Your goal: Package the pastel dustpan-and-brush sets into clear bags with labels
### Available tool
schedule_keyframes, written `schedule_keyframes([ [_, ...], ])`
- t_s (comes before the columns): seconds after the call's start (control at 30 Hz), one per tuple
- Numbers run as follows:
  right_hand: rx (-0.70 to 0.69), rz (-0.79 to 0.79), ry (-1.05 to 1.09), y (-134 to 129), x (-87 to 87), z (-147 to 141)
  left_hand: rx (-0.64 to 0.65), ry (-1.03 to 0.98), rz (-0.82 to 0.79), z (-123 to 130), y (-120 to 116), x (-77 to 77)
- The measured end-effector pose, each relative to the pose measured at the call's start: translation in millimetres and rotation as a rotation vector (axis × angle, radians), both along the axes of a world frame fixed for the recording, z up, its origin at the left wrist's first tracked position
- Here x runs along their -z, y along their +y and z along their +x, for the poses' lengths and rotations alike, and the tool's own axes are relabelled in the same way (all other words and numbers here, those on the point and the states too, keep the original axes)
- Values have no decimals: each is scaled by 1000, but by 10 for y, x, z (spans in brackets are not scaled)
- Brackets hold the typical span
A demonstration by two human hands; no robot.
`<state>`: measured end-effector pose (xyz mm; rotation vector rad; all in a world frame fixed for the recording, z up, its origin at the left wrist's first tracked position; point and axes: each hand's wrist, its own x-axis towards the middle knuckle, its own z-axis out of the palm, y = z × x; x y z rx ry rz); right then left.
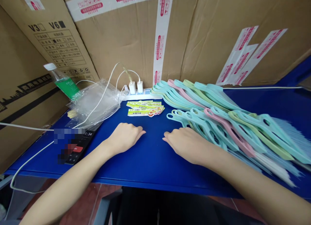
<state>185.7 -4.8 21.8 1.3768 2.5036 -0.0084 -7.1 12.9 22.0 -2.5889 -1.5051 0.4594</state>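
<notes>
Both bare hands lie flat and relaxed, gripping nothing, on a blue tabletop (150,163). The left hand (123,137) rests nearest a small stack of yellow-green printed paper packets (145,108), while the right hand (187,144) sits just beside a heaped pile of pastel teal, pink and green plastic-handled brushes (230,136).

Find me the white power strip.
In the head view, the white power strip sits at the far edge of the blue table, just left of the pastel plastic-handled brushes, with two white chargers plugged in.
</notes>
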Motion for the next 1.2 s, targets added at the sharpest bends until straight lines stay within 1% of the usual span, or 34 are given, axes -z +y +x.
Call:
schedule_keyframes([
  [0.17,-6,-6,-3,19,14,5,72,-47,-39,-8,-18,18],
  [0.4,66,27,-21,98,-36,-33,133,-118,-26,-55,11,19],
  [0.57,83,28,-35,83,-63,-48,117,-112,-8,-56,29,23],
  [0.77,80,5,-44,76,1,-46,109,-72,-19,-54,41,23],
  [0.97,74,-6,-39,83,20,-25,121,-74,-1,-80,46,32],
  [1.2,36,13,-6,83,23,-21,71,1,-59,-34,54,-7],
])
